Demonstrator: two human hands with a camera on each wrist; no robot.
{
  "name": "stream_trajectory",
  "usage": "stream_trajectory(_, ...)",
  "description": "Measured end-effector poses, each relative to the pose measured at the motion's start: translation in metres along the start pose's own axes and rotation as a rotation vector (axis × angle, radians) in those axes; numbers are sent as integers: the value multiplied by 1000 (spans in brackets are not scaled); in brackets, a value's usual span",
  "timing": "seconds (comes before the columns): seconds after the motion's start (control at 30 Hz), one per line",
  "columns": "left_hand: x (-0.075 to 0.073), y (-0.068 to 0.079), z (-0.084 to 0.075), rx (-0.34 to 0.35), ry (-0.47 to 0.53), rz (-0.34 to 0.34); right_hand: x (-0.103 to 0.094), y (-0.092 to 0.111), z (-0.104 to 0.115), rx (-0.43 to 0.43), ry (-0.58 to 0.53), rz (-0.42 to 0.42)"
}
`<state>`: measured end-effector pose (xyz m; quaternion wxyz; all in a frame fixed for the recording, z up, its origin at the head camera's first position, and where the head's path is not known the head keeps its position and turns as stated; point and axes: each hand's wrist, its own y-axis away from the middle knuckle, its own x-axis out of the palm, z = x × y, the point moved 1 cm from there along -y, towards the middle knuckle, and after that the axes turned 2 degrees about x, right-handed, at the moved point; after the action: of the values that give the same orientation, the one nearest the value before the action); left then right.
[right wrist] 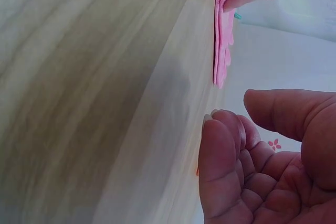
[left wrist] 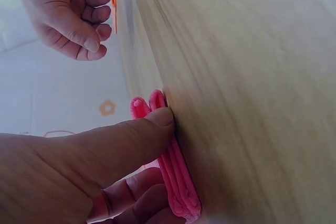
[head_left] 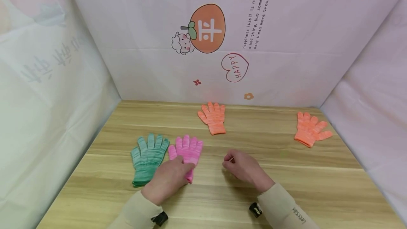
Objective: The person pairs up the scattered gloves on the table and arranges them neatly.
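A pink glove (head_left: 187,151) lies on the table, fingers pointing away, its folded cuff (left wrist: 178,182) seen edge-on in the left wrist view. My left hand (head_left: 171,177) is over the cuff, with the thumb (left wrist: 142,129) on one side of it and curled fingers farther along. Left of it, a green glove (head_left: 147,160) lies flat, close beside the pink one. My right hand (head_left: 243,165) hovers over the wood to the right, its fingers loosely curled with nothing between them, as the right wrist view (right wrist: 257,177) also shows.
An orange glove (head_left: 214,117) lies near the back of the wooden table (head_left: 216,200). Another orange glove (head_left: 311,130) is at the far right, thumb outward. White printed cloth (head_left: 152,70) walls off the back and both sides.
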<state>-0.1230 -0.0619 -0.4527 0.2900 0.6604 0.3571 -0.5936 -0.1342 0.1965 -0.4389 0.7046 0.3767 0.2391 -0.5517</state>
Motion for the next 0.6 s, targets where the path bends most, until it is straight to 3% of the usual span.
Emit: stream_trajectory(0.6,2,6,-2,-2,-27,-72,-36,0,-25,-18,-54,-66)
